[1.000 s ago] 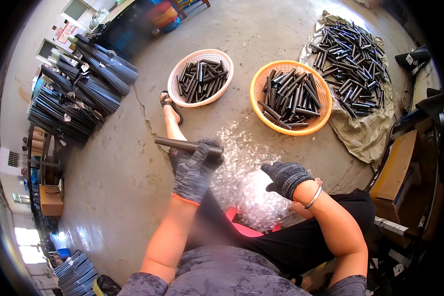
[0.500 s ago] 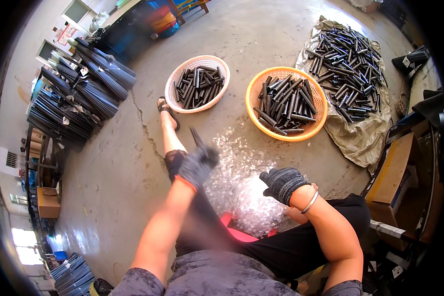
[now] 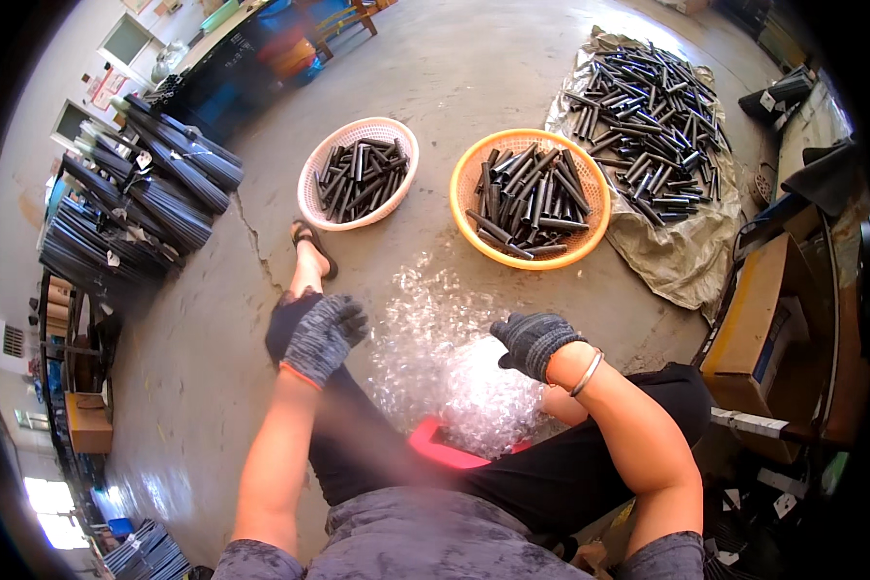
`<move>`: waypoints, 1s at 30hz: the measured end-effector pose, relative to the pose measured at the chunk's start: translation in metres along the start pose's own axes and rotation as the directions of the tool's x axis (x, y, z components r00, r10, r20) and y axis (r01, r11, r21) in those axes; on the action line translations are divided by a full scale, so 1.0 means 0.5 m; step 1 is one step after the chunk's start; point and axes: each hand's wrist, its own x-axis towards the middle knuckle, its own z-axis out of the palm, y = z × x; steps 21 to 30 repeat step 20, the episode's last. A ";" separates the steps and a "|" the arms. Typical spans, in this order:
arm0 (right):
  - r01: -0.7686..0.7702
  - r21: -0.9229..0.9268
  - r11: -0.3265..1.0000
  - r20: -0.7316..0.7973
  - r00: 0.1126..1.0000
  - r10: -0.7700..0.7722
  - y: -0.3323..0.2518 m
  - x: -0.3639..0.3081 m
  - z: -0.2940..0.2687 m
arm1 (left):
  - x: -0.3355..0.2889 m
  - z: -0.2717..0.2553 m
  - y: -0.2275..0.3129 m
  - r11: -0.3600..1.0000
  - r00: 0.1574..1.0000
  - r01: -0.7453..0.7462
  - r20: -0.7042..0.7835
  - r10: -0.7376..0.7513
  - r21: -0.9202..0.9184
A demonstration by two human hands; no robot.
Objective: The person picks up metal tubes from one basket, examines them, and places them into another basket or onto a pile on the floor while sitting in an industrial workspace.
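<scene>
My left hand (image 3: 327, 338), in a grey knitted glove with an orange cuff, is over my left thigh. Its fingers are loosely bent and apart, and no tube shows in them. Above a heap of small clear plastic pieces (image 3: 488, 391), my right hand (image 3: 539, 343) has its gloved fingers curled in. Whatever those fingers may hold is hidden. The heap lies between my legs, partly over a red-pink object (image 3: 445, 447). Ahead of me, short black tubes (image 3: 360, 174) fill a pale pink basket (image 3: 311, 208), and more tubes (image 3: 532, 198) lie in an orange-rimmed basket (image 3: 604, 217).
At the far right, many black tubes (image 3: 648, 126) are spread over a tan sheet (image 3: 672, 266). An open cardboard box (image 3: 744, 333) stands close on my right. Bundles of long dark rods (image 3: 130, 193) lean along the left wall. A crack (image 3: 249, 232) runs across the floor.
The dark tube in my left hand is gone from it, and that hand has drawn back to the left with its fingers loosened. My right hand keeps much the same pose.
</scene>
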 end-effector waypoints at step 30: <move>-0.273 0.112 0.956 0.324 0.919 0.224 0.132 0.058 0.133 | 0.128 0.092 0.207 0.626 0.859 -0.416 0.511 0.032 0.660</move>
